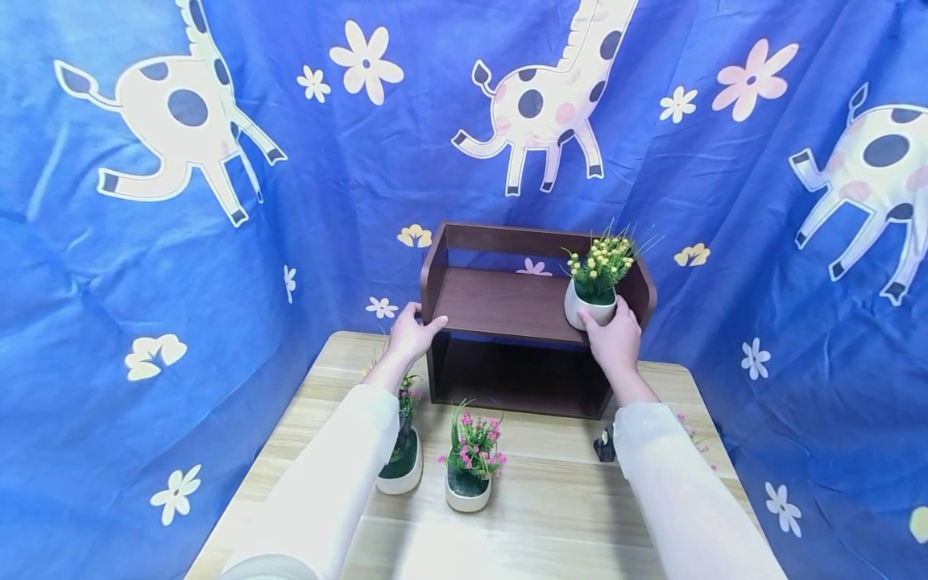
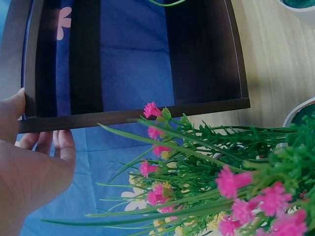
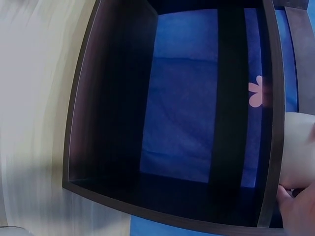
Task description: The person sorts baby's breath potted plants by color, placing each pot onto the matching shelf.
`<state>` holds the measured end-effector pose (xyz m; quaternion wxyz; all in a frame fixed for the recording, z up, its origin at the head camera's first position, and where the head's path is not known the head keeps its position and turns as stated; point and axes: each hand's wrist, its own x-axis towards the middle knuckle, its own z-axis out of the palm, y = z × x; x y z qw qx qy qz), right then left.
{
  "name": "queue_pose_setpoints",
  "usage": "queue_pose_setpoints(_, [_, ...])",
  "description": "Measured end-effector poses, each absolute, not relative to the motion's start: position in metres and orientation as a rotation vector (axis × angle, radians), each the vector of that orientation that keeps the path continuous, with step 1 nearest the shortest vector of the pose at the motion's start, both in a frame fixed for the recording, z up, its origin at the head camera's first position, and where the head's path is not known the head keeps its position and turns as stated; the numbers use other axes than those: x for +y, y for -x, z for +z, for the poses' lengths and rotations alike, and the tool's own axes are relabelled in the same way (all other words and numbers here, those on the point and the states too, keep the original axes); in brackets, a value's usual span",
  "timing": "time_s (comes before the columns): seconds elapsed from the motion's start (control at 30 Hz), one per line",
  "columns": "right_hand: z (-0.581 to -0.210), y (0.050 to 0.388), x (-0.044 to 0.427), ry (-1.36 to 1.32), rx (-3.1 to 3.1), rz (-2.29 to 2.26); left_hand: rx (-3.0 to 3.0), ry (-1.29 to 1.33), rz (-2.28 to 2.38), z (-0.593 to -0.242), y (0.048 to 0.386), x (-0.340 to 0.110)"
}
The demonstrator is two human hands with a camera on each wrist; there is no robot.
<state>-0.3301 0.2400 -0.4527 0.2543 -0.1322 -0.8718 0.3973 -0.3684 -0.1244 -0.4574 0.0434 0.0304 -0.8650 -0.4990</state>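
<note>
A dark brown two-tier shelf (image 1: 500,302) stands at the back of the table. My left hand (image 1: 409,334) grips its left side panel; in the left wrist view that hand (image 2: 37,167) has the thumb on one side of the panel's edge and the fingers on the other. Toward the right end of the upper board is a white pot (image 1: 577,308) with yellow flowers (image 1: 605,259). My right hand (image 1: 616,342) holds this pot from its right and front. The right wrist view catches only part of the white pot (image 3: 298,147) and of the hand (image 3: 301,211).
In front of the shelf stands a pink-flowered potted plant (image 1: 467,499). Another white pot (image 1: 399,485) is partly behind my left sleeve. A small black object (image 1: 604,445) and pink flowers (image 1: 692,435) flank my right sleeve. Blue giraffe-print cloth (image 1: 406,161) surrounds the wooden table (image 1: 544,515).
</note>
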Motion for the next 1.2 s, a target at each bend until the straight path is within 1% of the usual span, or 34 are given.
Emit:
queue_pose_setpoints(0.7, [-0.454,0.326,0.236,0.400,-2.364,1.145,-2.643,-0.078,-1.522,-0.459,0.369,-0.125])
queue_pose_setpoints(1.2, [-0.462,0.307,0.231,0.391,-2.196,1.313,-2.623,-0.081,-1.554,-0.459,0.368,-0.125])
